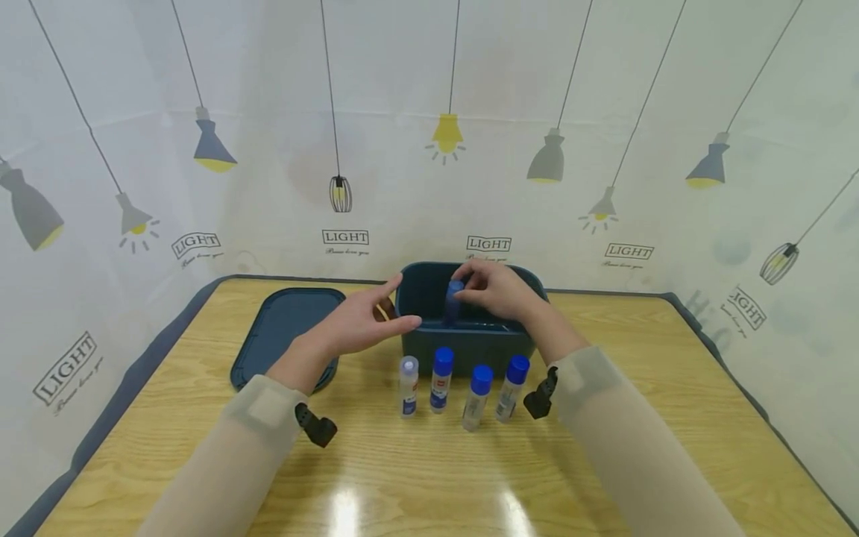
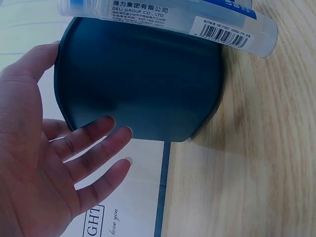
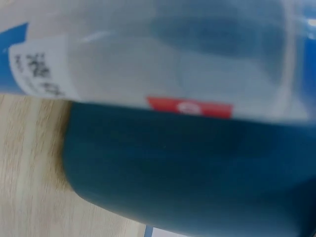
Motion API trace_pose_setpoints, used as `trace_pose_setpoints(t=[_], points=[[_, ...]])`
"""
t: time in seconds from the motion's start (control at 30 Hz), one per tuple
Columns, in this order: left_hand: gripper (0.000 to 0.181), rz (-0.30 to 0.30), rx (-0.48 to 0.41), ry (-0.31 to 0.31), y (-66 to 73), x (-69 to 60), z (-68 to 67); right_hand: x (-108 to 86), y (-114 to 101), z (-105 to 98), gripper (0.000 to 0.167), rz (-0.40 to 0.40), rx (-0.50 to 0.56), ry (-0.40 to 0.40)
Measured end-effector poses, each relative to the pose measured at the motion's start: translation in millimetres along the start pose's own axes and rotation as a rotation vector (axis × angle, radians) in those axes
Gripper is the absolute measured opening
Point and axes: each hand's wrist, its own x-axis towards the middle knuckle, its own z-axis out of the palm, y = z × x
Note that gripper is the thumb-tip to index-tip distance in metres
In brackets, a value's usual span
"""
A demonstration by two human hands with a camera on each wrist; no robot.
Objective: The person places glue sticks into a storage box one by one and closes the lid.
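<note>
My right hand (image 1: 493,287) pinches a blue-capped glue bottle (image 1: 452,302) by its top, held upright inside the dark teal bin (image 1: 470,350). My left hand (image 1: 359,321) is at the bin's left end, fingers spread; in the left wrist view the hand (image 2: 64,143) has its thumb and fingers around the bin's (image 2: 143,84) end wall. In front of the bin stand several glue bottles: one with a clear top (image 1: 408,388) and others with blue caps (image 1: 440,380). The right wrist view shows a bottle (image 3: 173,59) up close before the bin (image 3: 182,168), and no hand.
A dark teal lid (image 1: 288,328) lies on the wooden table (image 1: 396,485) left of the bin, partly behind my left hand and wrist. Behind the table hangs a pale cloth (image 1: 396,82) printed with lamps.
</note>
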Motion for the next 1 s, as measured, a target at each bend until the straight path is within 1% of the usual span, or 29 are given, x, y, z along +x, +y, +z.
trace_pose_setpoints(t=[0.23,0.37,0.67,1.0], points=[[0.101,0.002,0.004,0.006,-0.2,-0.7,-1.3,2.2,-3.1,3.8,0.031,-0.023,0.007,0.0],[0.102,0.005,0.004,0.008,0.5,-1.5,-1.5,3.2,-5.0,4.5,0.031,-0.039,0.004,-0.014],[0.1,0.013,0.003,0.0,1.0,-1.8,-1.7,1.5,-5.7,6.6,0.054,-0.023,-0.03,-0.111],[0.102,0.008,0.004,0.002,-0.4,1.2,1.9,-0.2,-3.8,5.8,0.058,-0.002,-0.053,-0.106]])
